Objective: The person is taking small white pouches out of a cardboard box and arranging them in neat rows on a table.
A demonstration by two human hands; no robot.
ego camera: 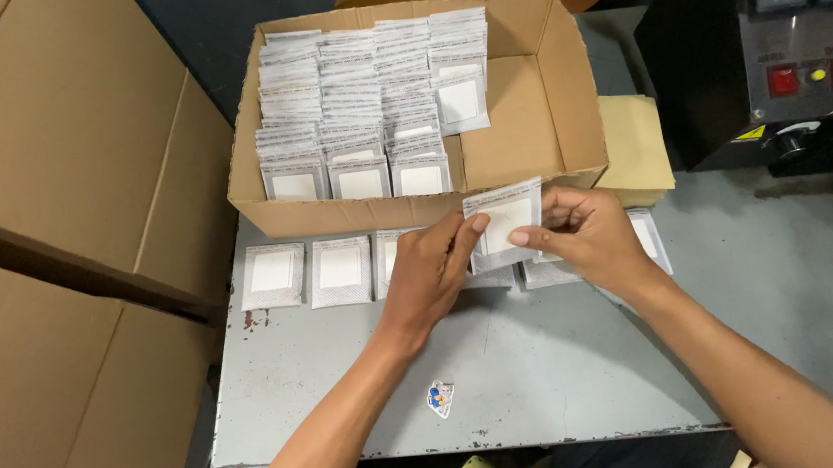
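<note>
Packet (504, 218) sits pinched in both my grips, left hand (432, 268) and right hand (585, 234), just before the box (527, 114); rows fill the box, several packets (339, 269) wait outside it on the surface (548, 363).

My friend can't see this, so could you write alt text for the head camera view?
Two hands, left hand and right hand, hold a small grey packet above a grey metal table. Behind it, a cardboard box holds rows of similar packets; more lie on the table.

A small packing workshop is shown: a worn grey metal bench (548, 363), a cardboard box (527, 124) of sealed packets (364, 88) beyond the hands, and a machine (803, 60) with red buttons to their right.
</note>
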